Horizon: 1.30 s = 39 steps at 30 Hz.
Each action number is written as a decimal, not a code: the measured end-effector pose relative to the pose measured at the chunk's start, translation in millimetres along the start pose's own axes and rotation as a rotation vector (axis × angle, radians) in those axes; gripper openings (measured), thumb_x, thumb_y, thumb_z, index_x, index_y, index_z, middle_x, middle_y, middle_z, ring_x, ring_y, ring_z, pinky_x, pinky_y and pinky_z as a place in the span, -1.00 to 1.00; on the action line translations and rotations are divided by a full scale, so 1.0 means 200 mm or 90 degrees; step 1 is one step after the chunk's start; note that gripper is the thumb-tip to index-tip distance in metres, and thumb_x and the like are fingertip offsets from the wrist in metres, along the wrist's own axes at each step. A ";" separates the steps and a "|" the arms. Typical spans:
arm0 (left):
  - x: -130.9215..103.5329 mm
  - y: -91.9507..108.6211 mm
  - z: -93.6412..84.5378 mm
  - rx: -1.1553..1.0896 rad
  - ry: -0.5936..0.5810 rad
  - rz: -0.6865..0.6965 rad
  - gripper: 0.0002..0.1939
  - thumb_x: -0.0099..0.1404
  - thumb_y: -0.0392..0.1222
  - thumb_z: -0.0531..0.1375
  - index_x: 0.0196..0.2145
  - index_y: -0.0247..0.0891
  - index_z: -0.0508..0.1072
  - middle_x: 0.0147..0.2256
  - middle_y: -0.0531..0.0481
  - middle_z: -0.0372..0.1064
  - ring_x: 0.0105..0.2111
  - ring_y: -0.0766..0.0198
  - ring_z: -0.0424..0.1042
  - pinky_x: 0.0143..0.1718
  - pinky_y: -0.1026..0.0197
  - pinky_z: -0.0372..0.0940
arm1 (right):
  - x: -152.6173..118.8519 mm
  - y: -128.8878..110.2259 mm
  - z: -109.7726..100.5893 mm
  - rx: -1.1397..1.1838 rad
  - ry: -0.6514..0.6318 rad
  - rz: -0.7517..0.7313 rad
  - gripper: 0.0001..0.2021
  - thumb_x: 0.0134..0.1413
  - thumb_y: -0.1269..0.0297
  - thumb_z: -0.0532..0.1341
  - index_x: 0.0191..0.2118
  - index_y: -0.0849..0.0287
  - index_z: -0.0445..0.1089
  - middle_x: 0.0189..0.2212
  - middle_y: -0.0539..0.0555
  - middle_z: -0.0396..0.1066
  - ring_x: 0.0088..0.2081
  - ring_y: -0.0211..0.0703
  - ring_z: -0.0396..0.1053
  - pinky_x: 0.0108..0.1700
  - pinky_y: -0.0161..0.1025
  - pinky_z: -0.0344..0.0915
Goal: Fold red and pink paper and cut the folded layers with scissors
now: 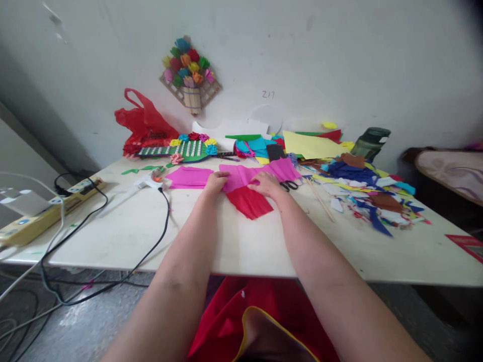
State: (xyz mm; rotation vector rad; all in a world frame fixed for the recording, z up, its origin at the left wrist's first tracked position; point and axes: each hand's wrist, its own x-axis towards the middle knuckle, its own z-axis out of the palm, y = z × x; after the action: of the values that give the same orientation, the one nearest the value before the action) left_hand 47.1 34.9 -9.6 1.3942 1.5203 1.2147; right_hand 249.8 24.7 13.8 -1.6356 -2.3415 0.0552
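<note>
A long pink crepe-paper strip [238,176] lies across the table between my hands, its right end reaching past my right hand. My left hand [216,182] is closed on the strip's left part. Over its right part, my right hand [265,183] has its fingers bent and pressed to the pink paper. Below the strip sits a red crepe piece [249,203], its upper edge against the pink. Another pink stack [189,177] lies left of my left hand. Black scissors [290,185] show their handles beside my right hand.
A glue gun [150,182] with its cord and a power strip [75,201] are at left. Behind are a red bag [145,120] and a flower-decorated green piece [188,151]. Paper scraps [388,202], wooden sticks [320,201] and a dark bottle [370,143] are at right.
</note>
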 end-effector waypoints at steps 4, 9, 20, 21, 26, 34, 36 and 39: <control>0.00 0.00 0.00 -0.039 -0.013 -0.004 -0.49 -0.06 -0.42 0.10 -0.09 -0.37 0.48 -0.63 0.07 0.27 -0.70 0.47 0.07 -0.60 0.36 0.07 | 0.01 0.01 0.01 0.056 -0.016 -0.016 -0.70 -0.07 0.08 0.25 -0.23 0.14 0.47 -0.13 0.14 0.39 -0.09 0.03 0.29 -0.08 -0.12 0.17; -0.01 0.00 -0.01 -0.126 -0.037 0.001 -0.44 -0.11 -0.48 0.11 -0.07 -0.41 0.45 -0.69 0.09 0.21 -0.73 0.46 0.06 -0.66 0.35 -0.02 | 0.03 0.06 0.05 0.263 -0.006 -0.006 -0.87 -0.19 0.25 0.30 -0.46 0.19 0.41 -0.44 0.03 0.41 -0.38 -0.16 0.31 -0.30 -0.24 0.20; -0.05 0.02 0.01 -0.276 -0.115 0.041 -0.25 -0.15 -0.51 0.09 0.09 -0.34 0.30 -0.29 -0.06 0.44 -0.51 0.39 0.33 -0.49 0.33 0.22 | 0.03 0.02 0.07 0.881 -0.011 0.033 -0.78 -0.38 0.24 0.37 -0.51 0.21 0.40 -0.55 -0.06 0.39 -0.46 -0.28 0.31 -0.31 -0.26 0.22; -0.05 0.03 0.01 -0.285 -0.116 0.034 -0.25 -0.15 -0.51 0.09 0.09 -0.35 0.29 -0.30 -0.06 0.44 -0.49 0.36 0.35 -0.46 0.32 0.24 | 0.03 0.02 0.08 0.898 -0.023 0.055 -0.78 -0.40 0.26 0.38 -0.52 0.21 0.40 -0.56 -0.06 0.40 -0.47 -0.27 0.32 -0.30 -0.26 0.22; -0.05 0.03 0.02 -0.279 -0.091 0.024 -0.30 -0.14 -0.51 0.12 0.05 -0.38 0.34 -0.47 0.04 0.40 -0.61 0.44 0.25 -0.57 0.36 0.13 | 0.03 0.10 0.05 0.973 -0.063 0.132 -0.80 -0.42 0.36 0.40 -0.59 0.21 0.36 -0.61 -0.04 0.40 -0.48 -0.25 0.35 -0.33 -0.27 0.25; -0.08 0.06 0.07 -0.300 -0.147 0.019 -0.29 -0.17 -0.55 0.12 0.03 -0.38 0.36 -0.63 0.14 0.28 -0.69 0.47 0.14 -0.66 0.37 -0.01 | 0.00 0.23 -0.03 1.013 -0.116 0.187 -0.86 -0.27 0.41 0.35 -0.52 0.18 0.37 -0.56 0.01 0.43 -0.47 -0.19 0.39 -0.38 -0.24 0.28; -0.08 0.05 0.07 -0.306 -0.158 0.016 -0.28 -0.17 -0.55 0.11 0.04 -0.37 0.35 -0.62 0.14 0.28 -0.70 0.48 0.12 -0.67 0.38 -0.01 | 0.00 0.24 -0.02 1.014 -0.105 0.202 -0.84 -0.31 0.40 0.37 -0.53 0.17 0.36 -0.58 0.01 0.41 -0.49 -0.18 0.39 -0.39 -0.24 0.28; -0.07 0.04 0.06 -0.320 -0.179 0.022 -0.26 -0.18 -0.55 0.09 0.04 -0.34 0.35 -0.55 0.10 0.34 -0.68 0.48 0.15 -0.67 0.38 -0.01 | 0.00 0.21 -0.01 1.058 -0.075 0.187 -0.83 -0.32 0.40 0.36 -0.54 0.17 0.33 -0.61 -0.02 0.38 -0.52 -0.20 0.37 -0.41 -0.25 0.27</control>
State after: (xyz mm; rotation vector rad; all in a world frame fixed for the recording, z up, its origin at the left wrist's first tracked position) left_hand 64.1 22.3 -6.2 1.1915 0.9195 1.2514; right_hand 289.4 39.5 7.1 -0.9227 -1.1223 1.6140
